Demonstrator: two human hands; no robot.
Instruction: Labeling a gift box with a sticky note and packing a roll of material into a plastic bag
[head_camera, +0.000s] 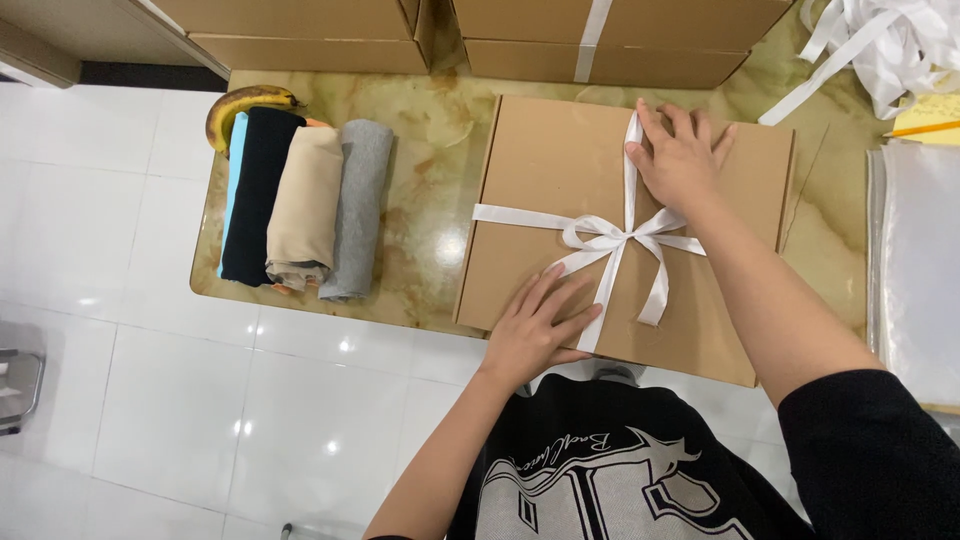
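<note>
At nine o'clock of the scene, on the marbled tabletop (420, 150): a banana (240, 103), then a row of rolled garments, black (258, 190), beige (305, 205) and grey (357, 205), well apart from the box. At centre: a flat brown cardboard box (540, 170), closed, its near edge hanging slightly over the tabletop edge, bound crosswise with a white ribbon (605, 240) tied in a bow.

At six o'clock of the box, left hand (535, 325) pressed flat on the lid, fingers (560, 295) spread and straight, closed on nothing, touching the ribbon tail. At one o'clock of the box, right hand (680, 160) laid flat on the lid, fingers (690, 125) fanned wide, thumb against the vertical ribbon band, gripping nothing.

Judged as light but broad: thin corrugated board, stiff along the edges, likely to flex at mid-lid under pressure. Smooth satin-like ribbon, slippery, prone to sliding or loosening if tugged. Best taken by two opposite side edges, palms under the base, not by the bow.

At twelve o'clock: more stacked cartons (600, 40). At two o'clock: loose white ribbon strips (880, 40). At three o'clock: a pile of clear bags (920, 270).
</note>
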